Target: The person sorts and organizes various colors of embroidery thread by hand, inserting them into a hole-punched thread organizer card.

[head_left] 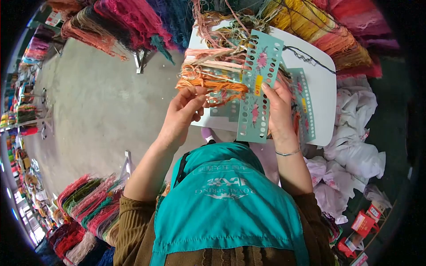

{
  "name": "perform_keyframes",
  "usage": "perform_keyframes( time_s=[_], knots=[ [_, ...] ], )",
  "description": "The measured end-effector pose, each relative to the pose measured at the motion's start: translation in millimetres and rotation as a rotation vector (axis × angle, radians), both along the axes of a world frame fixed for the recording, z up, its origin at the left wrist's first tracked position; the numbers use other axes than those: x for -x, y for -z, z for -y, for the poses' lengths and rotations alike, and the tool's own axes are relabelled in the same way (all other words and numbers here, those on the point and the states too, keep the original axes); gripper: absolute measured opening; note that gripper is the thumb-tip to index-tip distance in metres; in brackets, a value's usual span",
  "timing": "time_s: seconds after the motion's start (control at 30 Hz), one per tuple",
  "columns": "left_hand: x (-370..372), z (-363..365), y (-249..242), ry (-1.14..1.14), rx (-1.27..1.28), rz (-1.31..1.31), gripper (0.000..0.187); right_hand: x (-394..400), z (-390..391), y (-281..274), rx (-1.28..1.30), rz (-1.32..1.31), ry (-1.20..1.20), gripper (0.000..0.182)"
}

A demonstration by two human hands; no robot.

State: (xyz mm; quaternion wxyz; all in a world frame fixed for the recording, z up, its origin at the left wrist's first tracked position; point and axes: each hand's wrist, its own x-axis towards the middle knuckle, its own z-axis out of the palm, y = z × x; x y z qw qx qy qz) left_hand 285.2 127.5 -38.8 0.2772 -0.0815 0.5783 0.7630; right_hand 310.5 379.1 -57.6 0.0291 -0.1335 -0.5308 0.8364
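My right hand point(280, 108) grips a teal thread card point(254, 111) with holes along its edges, flower prints and a yellow label, its thumb lying on the front. Hanks of orange thread point(222, 84) and pale pink thread point(213, 62) run out to the left of the card. Close by, my left hand point(185, 108) is closed with thumb and fingers pinched at the end of the orange thread. Beneath lies another teal card point(304, 95) on the right, partly covered by my hand.
A white tabletop point(326, 106) sits under the cards. Thread bundles hang around it, including yellow point(306, 26) and magenta point(133, 22) ones. White plastic bags point(355, 146) are piled at right. More colored skeins point(91, 199) hang at lower left, above a grey floor point(102, 102).
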Motion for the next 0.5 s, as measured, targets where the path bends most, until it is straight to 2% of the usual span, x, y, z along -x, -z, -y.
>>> perform_keyframes(
  time_s=[0.07, 0.13, 0.17, 0.27, 0.3, 0.33, 0.4, 0.43, 0.5],
  knots=[
    [-0.6, -0.2, 11.2, 0.008, 0.080, -0.057, 0.029, 0.9, 0.3, 0.1, 0.060, 0.009, -0.008, 0.021],
    [-0.4, -2.3, 24.3, -0.012, 0.300, -0.412, 0.028, 1.7, 1.0, 1.1, 0.059, 0.003, -0.008, 0.021],
    [1.0, 2.2, 23.3, 0.048, 0.457, -0.446, 0.028, 1.9, 1.2, 1.7, 0.059, -0.004, -0.005, 0.021],
    [2.4, 11.3, 30.0, -0.039, 0.461, -0.400, 0.028, 2.6, 3.9, -5.1, 0.104, 0.001, -0.009, 0.021],
    [3.2, 13.5, 30.9, -0.105, 0.392, -0.233, 0.028, 2.8, 3.3, -3.4, 0.103, 0.003, -0.009, 0.021],
    [3.1, 12.8, 29.9, -0.105, 0.392, -0.231, 0.028, 3.7, 2.2, -0.4, 0.076, -0.009, -0.007, 0.021],
    [2.0, 10.1, 22.8, -0.313, -0.150, -0.020, 0.027, 3.8, 1.6, 0.7, 0.049, -0.018, -0.010, 0.022],
    [2.7, 7.0, 17.8, -0.273, -0.205, 0.029, 0.026, 4.0, 1.9, -0.2, 0.047, -0.011, -0.012, 0.022],
    [1.8, -3.2, 10.1, -0.144, -0.077, -0.015, 0.026, 4.3, 1.8, -1.0, 0.043, -0.004, -0.014, 0.022]
  ],
)
